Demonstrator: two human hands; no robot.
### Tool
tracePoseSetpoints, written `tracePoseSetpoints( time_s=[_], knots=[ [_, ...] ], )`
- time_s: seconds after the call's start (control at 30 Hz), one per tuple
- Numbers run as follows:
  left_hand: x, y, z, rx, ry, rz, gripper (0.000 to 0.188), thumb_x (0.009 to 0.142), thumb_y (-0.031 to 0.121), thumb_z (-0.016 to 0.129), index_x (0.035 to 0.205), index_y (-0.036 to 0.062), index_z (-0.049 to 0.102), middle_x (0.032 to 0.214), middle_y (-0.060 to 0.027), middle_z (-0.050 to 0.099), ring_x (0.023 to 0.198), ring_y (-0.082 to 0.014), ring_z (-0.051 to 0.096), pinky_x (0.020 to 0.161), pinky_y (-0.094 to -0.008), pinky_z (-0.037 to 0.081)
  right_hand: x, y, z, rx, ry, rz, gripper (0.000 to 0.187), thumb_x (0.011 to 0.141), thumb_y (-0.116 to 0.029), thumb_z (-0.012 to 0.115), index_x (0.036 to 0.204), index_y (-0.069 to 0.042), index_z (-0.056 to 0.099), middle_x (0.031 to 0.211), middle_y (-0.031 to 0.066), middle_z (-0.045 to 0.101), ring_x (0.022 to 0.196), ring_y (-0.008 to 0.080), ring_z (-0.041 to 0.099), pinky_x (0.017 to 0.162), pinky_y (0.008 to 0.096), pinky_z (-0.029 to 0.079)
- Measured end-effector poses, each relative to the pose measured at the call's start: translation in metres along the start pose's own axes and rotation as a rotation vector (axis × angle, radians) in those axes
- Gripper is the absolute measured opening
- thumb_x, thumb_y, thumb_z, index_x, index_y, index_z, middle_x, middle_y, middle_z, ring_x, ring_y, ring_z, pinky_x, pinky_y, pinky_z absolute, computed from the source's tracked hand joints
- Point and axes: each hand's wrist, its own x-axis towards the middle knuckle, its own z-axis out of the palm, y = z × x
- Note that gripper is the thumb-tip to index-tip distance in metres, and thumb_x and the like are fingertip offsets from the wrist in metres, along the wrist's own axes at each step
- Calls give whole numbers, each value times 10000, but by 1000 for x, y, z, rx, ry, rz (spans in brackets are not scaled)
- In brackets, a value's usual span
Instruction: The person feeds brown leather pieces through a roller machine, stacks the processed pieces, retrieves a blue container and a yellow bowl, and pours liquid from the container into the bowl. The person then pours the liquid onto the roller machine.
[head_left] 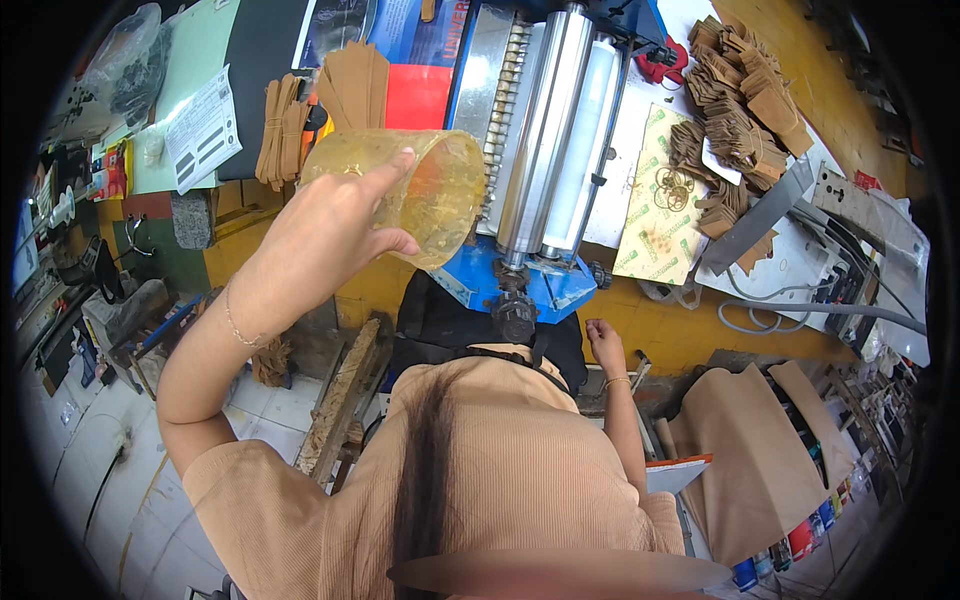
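Note:
Up at the left of the machine, my left hand (330,220) grips a translucent amber plastic tub (435,200). The tub is tipped on its side with its wide mouth turned right, towards the rollers; no contents can be made out inside. Just right of it stands a blue roller machine (465,272) with a shiny metal roller (545,130), a white roller (590,140) and a row of metal rings. My right hand (605,345) hangs low beside my lap, right of the machine's front end, with its fingers curled in and nothing visible in them.
Bundles of brown strips (283,130) and brown leather-like pieces (352,85) lie behind the tub. Stacks of cut brown pieces (745,90) cover the right table, with rubber bands (673,188) on a patterned sheet (650,240). A brown sheet (735,450) drapes at lower right.

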Motion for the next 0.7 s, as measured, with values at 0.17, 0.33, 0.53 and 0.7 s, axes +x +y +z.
tracePoseSetpoints(
  time_s=[0.17,0.33,0.53,0.7],
  knots=[
    [0,-2,0,-2,3,-1,682,684,229,786,1249,-18,493,700,-220,592,699,-387,597,649,-418,479,-2,0,1,14,6,3,258,912,-236,553,994,-9,647,947,205,659,875,336,648,765,398,496],
    [-2,-7,-2,-44,-17,-77,697,666,231,803,1259,28,497,742,-229,603,718,-394,597,677,-418,479,-2,2,4,22,17,-18,257,906,-234,558,993,-8,644,943,202,659,875,341,643,764,399,494],
    [-7,-17,-6,-148,55,-60,710,642,215,823,1259,78,500,820,-226,628,733,-368,618,705,-381,482,-8,1,4,-22,51,-33,289,909,-233,545,1050,1,639,944,165,677,882,281,655,797,358,493],
    [-8,-32,-6,-322,13,-220,597,737,160,769,1263,66,502,746,-90,612,652,-161,571,631,-285,438,-23,-3,16,91,142,3,251,885,-220,565,977,0,643,985,183,656,934,335,621,817,401,480]
  ],
)
